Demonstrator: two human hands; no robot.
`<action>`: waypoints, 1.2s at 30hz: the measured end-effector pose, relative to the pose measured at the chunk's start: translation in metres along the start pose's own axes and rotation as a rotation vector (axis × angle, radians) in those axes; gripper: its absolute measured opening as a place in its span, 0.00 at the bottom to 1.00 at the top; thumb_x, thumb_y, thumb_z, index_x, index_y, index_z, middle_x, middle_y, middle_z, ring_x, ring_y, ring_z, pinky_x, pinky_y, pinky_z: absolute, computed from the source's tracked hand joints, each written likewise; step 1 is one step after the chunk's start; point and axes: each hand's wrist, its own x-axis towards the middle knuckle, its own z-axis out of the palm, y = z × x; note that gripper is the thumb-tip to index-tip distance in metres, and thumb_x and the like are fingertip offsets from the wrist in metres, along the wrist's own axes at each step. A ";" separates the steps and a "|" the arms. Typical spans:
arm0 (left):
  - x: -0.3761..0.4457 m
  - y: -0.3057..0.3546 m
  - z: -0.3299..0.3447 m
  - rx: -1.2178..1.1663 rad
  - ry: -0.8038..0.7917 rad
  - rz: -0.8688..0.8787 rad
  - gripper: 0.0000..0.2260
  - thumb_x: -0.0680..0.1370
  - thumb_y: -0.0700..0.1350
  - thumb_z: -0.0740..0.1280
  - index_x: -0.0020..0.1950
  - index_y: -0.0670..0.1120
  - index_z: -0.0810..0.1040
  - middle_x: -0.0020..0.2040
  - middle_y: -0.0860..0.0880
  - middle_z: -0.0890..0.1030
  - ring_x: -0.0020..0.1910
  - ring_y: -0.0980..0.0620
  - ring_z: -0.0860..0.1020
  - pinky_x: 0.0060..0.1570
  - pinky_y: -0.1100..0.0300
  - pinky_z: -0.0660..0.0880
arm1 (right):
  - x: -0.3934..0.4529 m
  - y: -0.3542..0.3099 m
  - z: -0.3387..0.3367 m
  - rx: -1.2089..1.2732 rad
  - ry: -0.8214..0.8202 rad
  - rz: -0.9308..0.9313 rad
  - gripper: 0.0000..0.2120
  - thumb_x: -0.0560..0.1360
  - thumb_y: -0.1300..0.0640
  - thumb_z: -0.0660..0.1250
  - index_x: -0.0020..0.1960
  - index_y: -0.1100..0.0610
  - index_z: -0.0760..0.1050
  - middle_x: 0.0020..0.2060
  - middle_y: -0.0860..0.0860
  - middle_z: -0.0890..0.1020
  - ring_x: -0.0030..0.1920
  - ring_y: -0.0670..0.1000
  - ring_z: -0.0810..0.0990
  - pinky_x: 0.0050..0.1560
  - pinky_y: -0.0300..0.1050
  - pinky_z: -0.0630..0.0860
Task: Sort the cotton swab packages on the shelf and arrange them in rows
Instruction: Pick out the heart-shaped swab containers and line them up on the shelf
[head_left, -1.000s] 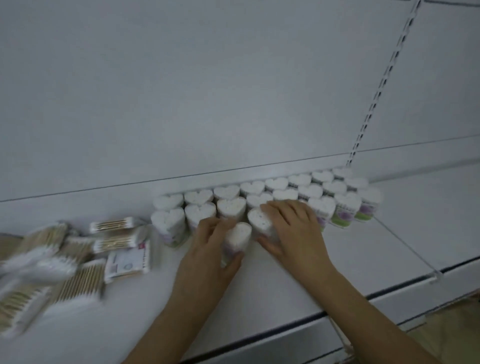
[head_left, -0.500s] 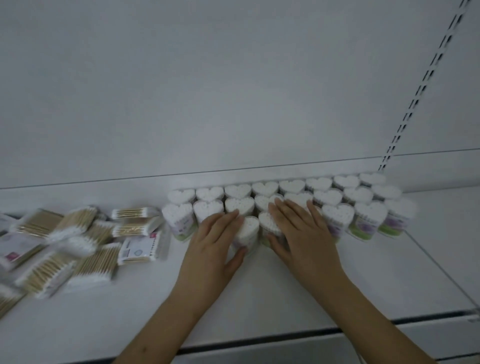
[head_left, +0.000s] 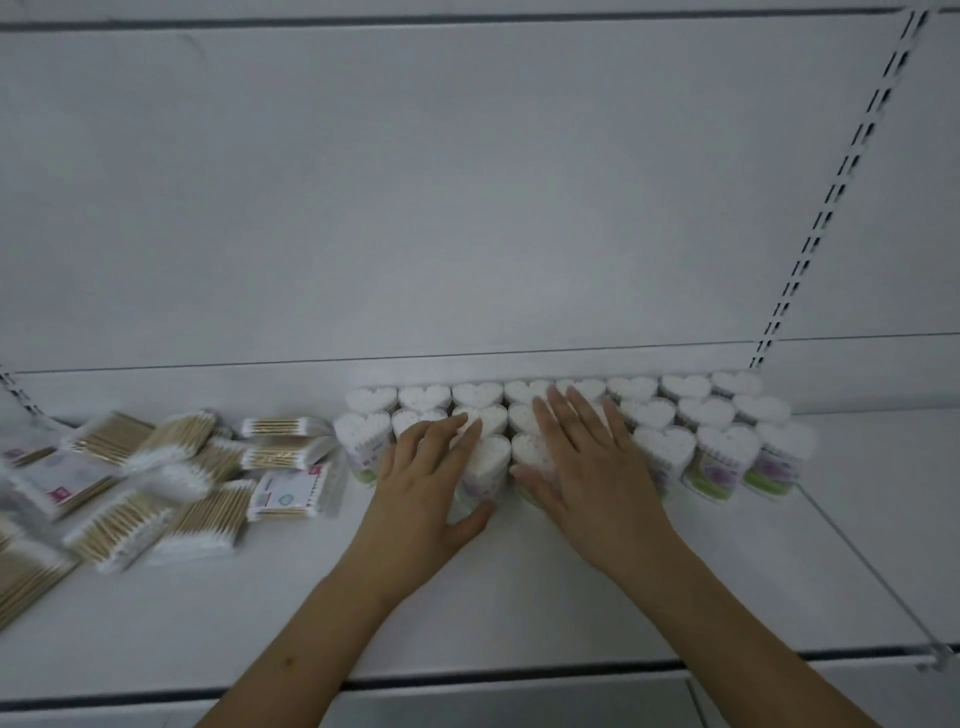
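Heart-shaped cotton swab boxes (head_left: 704, 413) stand in three rows against the back of the white shelf (head_left: 519, 603). My left hand (head_left: 426, 488) lies with straight fingers along the left side of a front-row heart box (head_left: 488, 460), and its thumb presses the box's front. My right hand (head_left: 587, 467) rests flat, fingers spread, on top of the neighbouring boxes. Its thumb touches the front of another front-row heart box (head_left: 527, 447). These two boxes stand side by side, close together. Part of the middle row is hidden under my hands.
A loose pile of flat wooden-stick swab packs (head_left: 176, 493) lies on the shelf's left part, some overlapping. A thin wire divider (head_left: 878, 577) runs front to back at the right. A slotted upright (head_left: 831, 202) climbs the back panel.
The box my left hand held tilted in front now stands upright in the front row. Both hands have flattened and slid back over the boxes. The camera has moved right and closer.
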 end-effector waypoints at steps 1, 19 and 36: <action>-0.004 0.003 -0.005 -0.050 0.011 -0.014 0.31 0.76 0.59 0.65 0.76 0.49 0.67 0.73 0.50 0.68 0.71 0.49 0.65 0.69 0.50 0.66 | 0.004 -0.003 -0.008 0.051 0.038 0.011 0.34 0.82 0.36 0.45 0.77 0.58 0.61 0.77 0.55 0.63 0.78 0.52 0.58 0.77 0.55 0.50; -0.183 -0.023 -0.117 -0.142 0.373 -0.779 0.25 0.79 0.60 0.59 0.75 0.55 0.64 0.69 0.60 0.67 0.70 0.58 0.66 0.67 0.62 0.67 | 0.081 -0.278 -0.054 1.184 0.034 -0.346 0.29 0.81 0.39 0.53 0.78 0.52 0.58 0.76 0.48 0.63 0.75 0.45 0.61 0.74 0.46 0.62; -0.332 -0.232 -0.291 -0.159 0.485 -0.808 0.23 0.79 0.60 0.60 0.74 0.57 0.64 0.66 0.61 0.67 0.64 0.62 0.69 0.61 0.62 0.71 | 0.160 -0.595 -0.083 1.341 0.034 -0.367 0.27 0.83 0.42 0.53 0.78 0.53 0.58 0.73 0.46 0.66 0.71 0.43 0.67 0.71 0.48 0.67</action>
